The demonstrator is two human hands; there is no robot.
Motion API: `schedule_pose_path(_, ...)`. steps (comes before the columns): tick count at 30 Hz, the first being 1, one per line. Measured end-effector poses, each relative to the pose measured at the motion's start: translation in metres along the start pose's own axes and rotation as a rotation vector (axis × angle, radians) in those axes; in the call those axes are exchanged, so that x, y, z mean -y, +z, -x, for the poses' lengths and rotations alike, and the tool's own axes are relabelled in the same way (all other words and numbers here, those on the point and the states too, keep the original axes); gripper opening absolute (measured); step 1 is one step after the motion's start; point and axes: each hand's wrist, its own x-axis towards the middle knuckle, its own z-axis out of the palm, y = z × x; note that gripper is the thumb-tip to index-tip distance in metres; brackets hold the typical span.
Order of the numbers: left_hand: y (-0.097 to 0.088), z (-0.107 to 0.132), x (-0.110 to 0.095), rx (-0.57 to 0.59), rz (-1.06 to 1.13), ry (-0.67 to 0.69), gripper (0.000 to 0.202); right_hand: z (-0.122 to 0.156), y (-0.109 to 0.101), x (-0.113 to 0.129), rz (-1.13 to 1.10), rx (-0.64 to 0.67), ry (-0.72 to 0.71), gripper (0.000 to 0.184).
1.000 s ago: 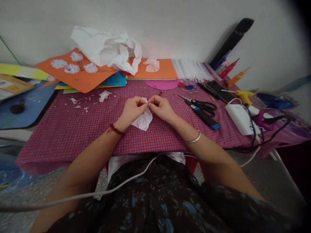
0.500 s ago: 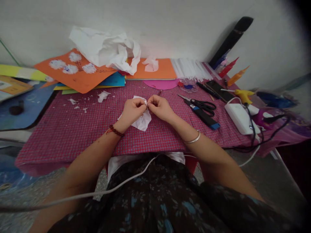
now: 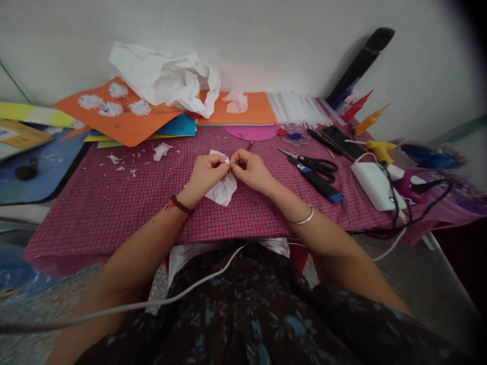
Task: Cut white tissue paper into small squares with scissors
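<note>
My left hand [image 3: 208, 175] and my right hand [image 3: 250, 170] meet above the checked tablecloth [image 3: 152, 218], fingertips almost touching. Each is closed in a pinch. A small bit of white tissue paper shows between the left thumb and finger. Whatever the right fingertips pinch is too small to make out. Under and behind the left hand lies a crumpled piece of white tissue paper [image 3: 223, 192], partly covered by the fingers. Just beyond the right hand, a thin pencil-like stick [image 3: 250, 145] pokes out, mostly hidden.
To the right lie black scissors [image 3: 317, 165], a box cutter [image 3: 323, 186], a yellow glue gun [image 3: 382, 150] and a white power box [image 3: 376, 185] with cables. Paper scraps [image 3: 162, 151] are scattered left. Behind are orange paper [image 3: 133, 126] and a large crumpled white sheet [image 3: 152, 71].
My hands stay almost in place, with only a slight shift of the fingers at the pinch. Everything else on the table lies as before.
</note>
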Motion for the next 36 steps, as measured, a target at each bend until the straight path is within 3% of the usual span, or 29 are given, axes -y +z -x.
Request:
schedule_pose_path(7, 0.0004, -0.001, -0.0017, 0.042, 0.133, -0.022, 0.013, -0.0014, -0.0012, 0.001, -0.064, 0.005, 0.045, 0.009)
schedule_pose_path(15, -0.0019, -0.0002, -0.0012, 0.032, 0.042, -0.023, 0.017, 0.0005, -0.0015, 0.0057, -0.072, 0.052, 0.07, 0.009)
schedule_pose_path(22, 0.0002, -0.0015, 0.0019, 0.07, 0.164, -0.036, 0.013, -0.0021, -0.0044, 0.0066, -0.125, 0.042, 0.085, 0.01)
schedule_pose_path(36, -0.0003, -0.0002, -0.0021, 0.078, 0.087, -0.056, 0.012, -0.0012, -0.0063, 0.0052, -0.117, 0.047, 0.081, 0.008)
